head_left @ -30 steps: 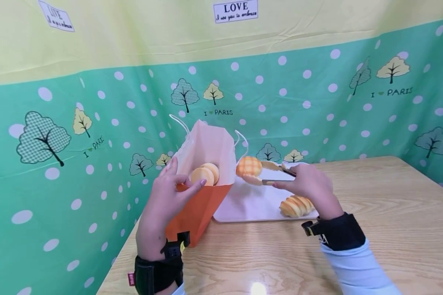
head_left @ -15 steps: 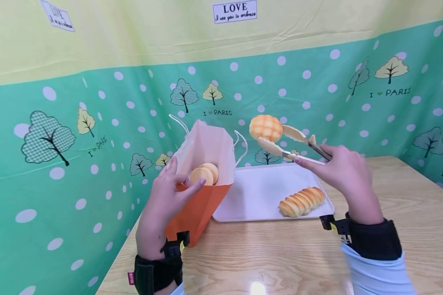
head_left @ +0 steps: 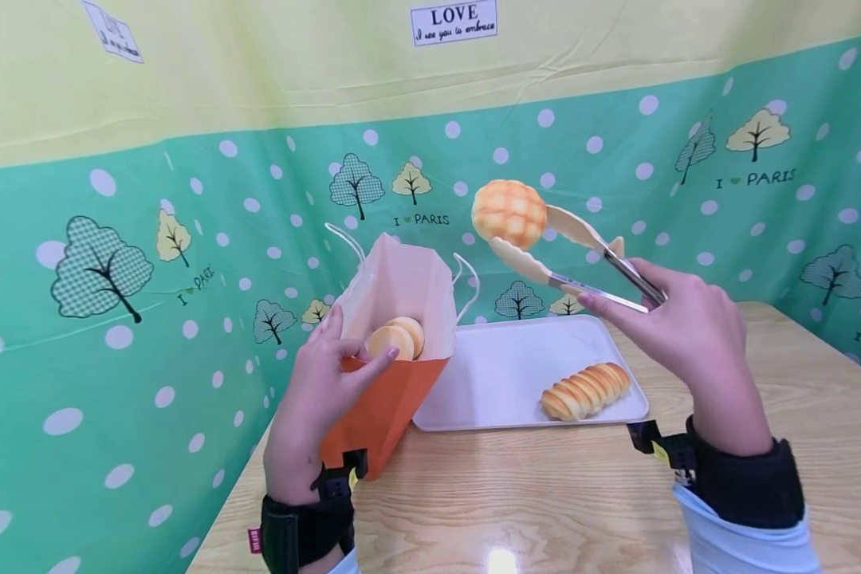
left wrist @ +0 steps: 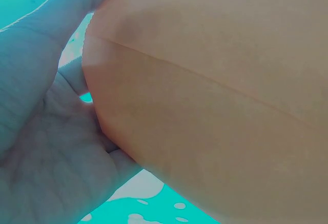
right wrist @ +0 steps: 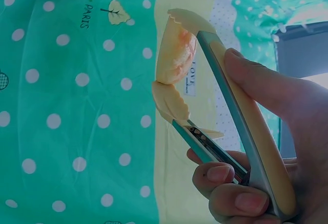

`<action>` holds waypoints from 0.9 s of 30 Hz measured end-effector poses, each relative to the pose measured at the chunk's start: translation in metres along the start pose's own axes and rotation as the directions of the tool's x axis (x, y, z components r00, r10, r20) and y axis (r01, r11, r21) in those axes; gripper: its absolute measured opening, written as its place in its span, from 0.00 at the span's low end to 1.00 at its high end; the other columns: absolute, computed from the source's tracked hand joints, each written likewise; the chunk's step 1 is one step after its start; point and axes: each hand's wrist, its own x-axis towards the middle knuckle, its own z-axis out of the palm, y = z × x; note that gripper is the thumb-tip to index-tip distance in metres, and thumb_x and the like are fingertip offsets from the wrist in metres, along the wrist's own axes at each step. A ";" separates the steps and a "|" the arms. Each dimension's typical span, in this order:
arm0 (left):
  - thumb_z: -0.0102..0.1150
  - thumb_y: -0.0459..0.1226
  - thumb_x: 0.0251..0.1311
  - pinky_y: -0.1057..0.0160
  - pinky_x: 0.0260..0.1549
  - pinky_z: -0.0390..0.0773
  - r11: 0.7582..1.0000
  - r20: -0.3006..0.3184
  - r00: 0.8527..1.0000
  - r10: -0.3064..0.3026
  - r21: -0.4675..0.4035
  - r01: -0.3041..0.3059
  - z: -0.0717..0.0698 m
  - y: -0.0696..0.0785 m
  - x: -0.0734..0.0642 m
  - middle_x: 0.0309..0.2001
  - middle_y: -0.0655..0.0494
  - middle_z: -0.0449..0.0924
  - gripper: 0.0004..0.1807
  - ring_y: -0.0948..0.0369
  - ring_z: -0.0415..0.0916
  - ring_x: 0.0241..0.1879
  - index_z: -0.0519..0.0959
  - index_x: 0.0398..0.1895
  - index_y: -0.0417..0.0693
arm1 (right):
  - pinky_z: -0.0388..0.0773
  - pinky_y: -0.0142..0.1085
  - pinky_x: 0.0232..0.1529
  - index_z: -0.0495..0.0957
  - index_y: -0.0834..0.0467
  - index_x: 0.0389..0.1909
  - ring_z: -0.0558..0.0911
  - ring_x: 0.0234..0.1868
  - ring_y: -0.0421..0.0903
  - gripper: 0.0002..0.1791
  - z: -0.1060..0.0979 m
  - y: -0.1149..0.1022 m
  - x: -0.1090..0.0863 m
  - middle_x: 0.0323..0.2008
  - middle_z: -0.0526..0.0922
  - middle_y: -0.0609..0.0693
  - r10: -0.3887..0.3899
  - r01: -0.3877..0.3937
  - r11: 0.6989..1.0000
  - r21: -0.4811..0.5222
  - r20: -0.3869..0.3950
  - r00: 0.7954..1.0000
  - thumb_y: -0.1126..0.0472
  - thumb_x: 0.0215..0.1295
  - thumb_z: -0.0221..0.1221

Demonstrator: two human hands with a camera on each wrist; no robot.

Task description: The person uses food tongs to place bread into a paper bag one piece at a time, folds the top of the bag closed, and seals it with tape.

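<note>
An orange paper bag (head_left: 395, 399) with white rope handles stands at the left of the table, its mouth gaping. My left hand (head_left: 323, 383) grips the bag's near rim between thumb and fingers; the left wrist view shows the bag wall (left wrist: 205, 111) between them. Inside lie two round, pale buns (head_left: 393, 341). Up and to the right of the bag, my right hand (head_left: 689, 319) holds tongs (right wrist: 241, 116) with beige tips. Between those tips is a round bun with a grid-patterned top (head_left: 509, 213), raised in the air. A ridged bread roll (head_left: 586, 391) lies on the white tray (head_left: 488, 383).
The tray rests on a wooden table (head_left: 545, 494), just right of the bag. A green and yellow printed curtain (head_left: 588, 183) hangs behind the table and along its left side.
My right hand has lifted the tongs and the grid-patterned bun up from beside the bag, and moved rightward. The left hand and the bag stay in place.
</note>
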 end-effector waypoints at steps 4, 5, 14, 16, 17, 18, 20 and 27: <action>0.63 0.53 0.51 0.43 0.37 0.82 1.000 -0.008 1.000 0.001 0.003 -0.001 0.000 0.000 0.000 0.69 0.29 0.55 0.23 0.39 0.48 0.69 0.73 0.12 0.47 | 0.59 0.42 0.17 0.68 0.48 0.64 0.70 0.26 0.52 0.50 -0.003 -0.011 -0.007 0.22 0.75 0.53 -0.016 0.017 1.000 0.021 -0.035 0.999 0.22 0.42 0.53; 0.63 0.53 0.51 0.45 0.34 0.83 1.000 -0.008 1.000 -0.001 0.005 0.001 0.000 -0.001 0.000 0.69 0.29 0.55 0.23 0.39 0.48 0.69 0.73 0.12 0.47 | 0.59 0.42 0.18 0.69 0.47 0.63 0.70 0.26 0.52 0.49 -0.003 -0.013 -0.008 0.22 0.75 0.52 -0.025 0.026 0.999 0.027 -0.044 0.999 0.22 0.42 0.53; 0.62 0.55 0.51 0.52 0.27 0.83 1.000 -0.002 1.000 -0.003 0.010 0.003 0.000 -0.002 0.000 0.70 0.30 0.54 0.23 0.40 0.48 0.69 0.73 0.13 0.47 | 0.54 0.40 0.16 0.72 0.49 0.60 0.66 0.19 0.47 0.46 0.004 -0.039 -0.022 0.18 0.71 0.49 -0.166 0.172 0.983 0.061 -0.085 0.982 0.26 0.42 0.58; 0.62 0.55 0.50 0.53 0.25 0.82 1.000 -0.002 1.000 -0.003 0.006 0.003 -0.001 -0.002 0.000 0.70 0.30 0.54 0.23 0.40 0.47 0.70 0.74 0.13 0.47 | 0.54 0.39 0.15 0.72 0.48 0.60 0.65 0.18 0.46 0.45 0.007 -0.043 -0.024 0.17 0.71 0.48 -0.203 0.210 0.975 0.071 -0.089 0.975 0.27 0.42 0.59; 0.62 0.55 0.50 0.51 0.28 0.82 1.000 -0.001 1.000 -0.001 0.005 0.001 -0.001 -0.002 0.000 0.70 0.30 0.54 0.23 0.40 0.47 0.70 0.74 0.13 0.48 | 0.53 0.39 0.15 0.72 0.47 0.60 0.65 0.17 0.46 0.45 0.008 -0.045 -0.026 0.16 0.70 0.48 -0.220 0.227 0.971 0.075 -0.088 0.972 0.27 0.42 0.59; 0.62 0.55 0.50 0.50 0.29 0.82 1.000 0.000 1.000 0.002 0.002 -0.002 -0.001 -0.003 0.000 0.70 0.30 0.54 0.23 0.40 0.47 0.70 0.74 0.13 0.48 | 0.53 0.39 0.14 0.73 0.47 0.60 0.64 0.17 0.45 0.44 0.010 -0.047 -0.027 0.16 0.70 0.48 -0.237 0.244 0.967 0.077 -0.086 0.968 0.27 0.42 0.59; 0.62 0.55 0.50 0.49 0.30 0.82 1.000 0.000 1.000 0.005 0.000 -0.005 -0.001 -0.003 0.000 0.69 0.30 0.54 0.23 0.40 0.47 0.70 0.74 0.13 0.48 | 0.53 0.38 0.14 0.74 0.45 0.58 0.64 0.16 0.44 0.43 0.014 -0.052 -0.029 0.15 0.69 0.47 -0.263 0.269 0.960 0.072 -0.086 0.961 0.25 0.41 0.58; 0.62 0.56 0.50 0.38 0.44 0.78 1.000 0.017 1.000 -0.003 -0.016 0.003 -0.001 -0.004 0.001 0.70 0.29 0.53 0.24 0.39 0.46 0.70 0.74 0.12 0.48 | 0.51 0.36 0.13 0.77 0.46 0.54 0.61 0.15 0.43 0.42 0.027 -0.062 -0.034 0.15 0.65 0.46 -0.342 0.343 0.939 0.036 -0.037 0.939 0.23 0.43 0.53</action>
